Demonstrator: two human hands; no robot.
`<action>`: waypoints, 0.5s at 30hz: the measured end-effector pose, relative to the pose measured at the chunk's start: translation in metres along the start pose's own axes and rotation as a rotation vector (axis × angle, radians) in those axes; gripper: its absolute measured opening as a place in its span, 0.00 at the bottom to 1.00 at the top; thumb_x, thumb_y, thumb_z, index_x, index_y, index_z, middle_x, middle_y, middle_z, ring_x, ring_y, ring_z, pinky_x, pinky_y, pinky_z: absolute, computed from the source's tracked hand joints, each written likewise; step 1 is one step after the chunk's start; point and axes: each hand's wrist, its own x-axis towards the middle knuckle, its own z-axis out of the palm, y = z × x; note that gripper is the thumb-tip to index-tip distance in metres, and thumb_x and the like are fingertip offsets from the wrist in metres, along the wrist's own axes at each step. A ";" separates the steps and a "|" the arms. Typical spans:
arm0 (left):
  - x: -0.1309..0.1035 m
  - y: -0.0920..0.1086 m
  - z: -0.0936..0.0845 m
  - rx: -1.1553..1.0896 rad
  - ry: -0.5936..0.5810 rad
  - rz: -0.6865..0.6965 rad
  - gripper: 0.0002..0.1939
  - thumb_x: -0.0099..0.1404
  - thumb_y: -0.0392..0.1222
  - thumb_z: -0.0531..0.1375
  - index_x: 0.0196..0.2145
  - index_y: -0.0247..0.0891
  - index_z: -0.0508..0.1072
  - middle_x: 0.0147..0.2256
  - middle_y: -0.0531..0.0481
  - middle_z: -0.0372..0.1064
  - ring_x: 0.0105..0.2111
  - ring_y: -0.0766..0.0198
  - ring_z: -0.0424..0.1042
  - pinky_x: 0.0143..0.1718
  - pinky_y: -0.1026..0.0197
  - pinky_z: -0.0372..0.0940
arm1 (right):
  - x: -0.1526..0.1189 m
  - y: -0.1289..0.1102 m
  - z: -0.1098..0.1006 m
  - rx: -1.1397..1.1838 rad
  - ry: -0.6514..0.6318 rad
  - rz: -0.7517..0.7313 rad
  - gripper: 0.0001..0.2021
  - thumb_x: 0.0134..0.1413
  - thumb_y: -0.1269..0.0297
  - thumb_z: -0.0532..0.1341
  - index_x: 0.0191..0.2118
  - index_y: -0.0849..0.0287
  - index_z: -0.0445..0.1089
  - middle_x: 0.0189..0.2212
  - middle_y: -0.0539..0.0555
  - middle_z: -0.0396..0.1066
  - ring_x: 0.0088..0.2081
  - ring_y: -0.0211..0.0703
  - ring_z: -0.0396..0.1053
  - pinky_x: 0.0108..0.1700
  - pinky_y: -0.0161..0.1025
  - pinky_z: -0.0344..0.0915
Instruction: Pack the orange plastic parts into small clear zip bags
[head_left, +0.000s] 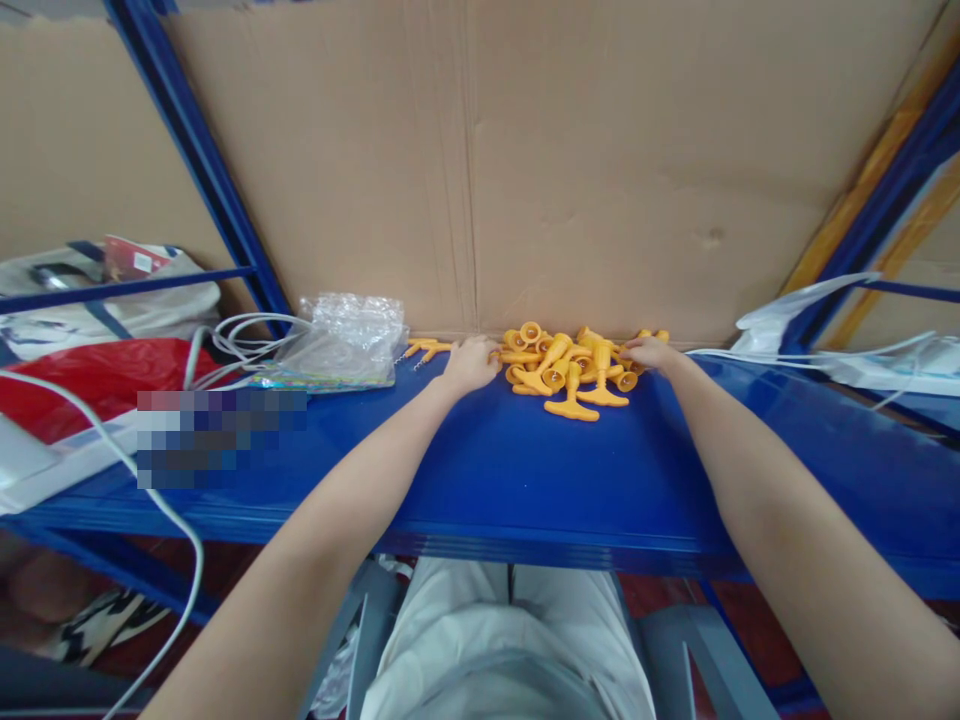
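A heap of yellow plastic corkscrews [571, 375], with T-shaped handles and bell-shaped bodies, lies on the blue table [555, 480] against the cardboard. At the heap's left edge is my left hand [472, 363], its fingers curled in at the yellow pieces; what the fingertips grip is hidden. My right hand [649, 352] reaches the heap's right edge with bent fingers among yellow parts, and its grip is too small to make out. Left of my left hand lie yellow handles with bare metal screws [429, 350].
Clear plastic bags [349, 335] lie on the left, beside white cables [255, 335] and a red bag [90, 375]. Cardboard [585, 170] walls off the back. A white cable [780, 358] and a power strip [892, 368] are on the right.
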 end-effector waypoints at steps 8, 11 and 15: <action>-0.001 -0.012 0.002 0.045 0.002 0.036 0.18 0.67 0.35 0.52 0.49 0.39 0.78 0.51 0.43 0.74 0.55 0.53 0.69 0.57 0.51 0.62 | -0.006 -0.007 0.006 0.254 -0.127 0.225 0.06 0.54 0.65 0.65 0.37 0.59 0.75 0.32 0.59 0.76 0.37 0.49 0.74 0.39 0.45 0.71; -0.002 -0.008 0.001 0.062 0.002 0.069 0.18 0.67 0.34 0.51 0.47 0.38 0.78 0.50 0.41 0.74 0.54 0.52 0.70 0.55 0.50 0.63 | -0.002 -0.005 0.009 0.200 -0.092 0.218 0.09 0.56 0.61 0.65 0.40 0.59 0.76 0.32 0.59 0.76 0.38 0.50 0.74 0.40 0.47 0.72; -0.003 -0.005 0.001 0.077 0.000 0.108 0.17 0.66 0.33 0.51 0.45 0.37 0.78 0.48 0.42 0.75 0.51 0.53 0.71 0.53 0.52 0.64 | 0.007 -0.003 0.013 0.100 -0.069 0.177 0.08 0.57 0.64 0.62 0.40 0.60 0.75 0.24 0.56 0.72 0.31 0.47 0.73 0.36 0.45 0.72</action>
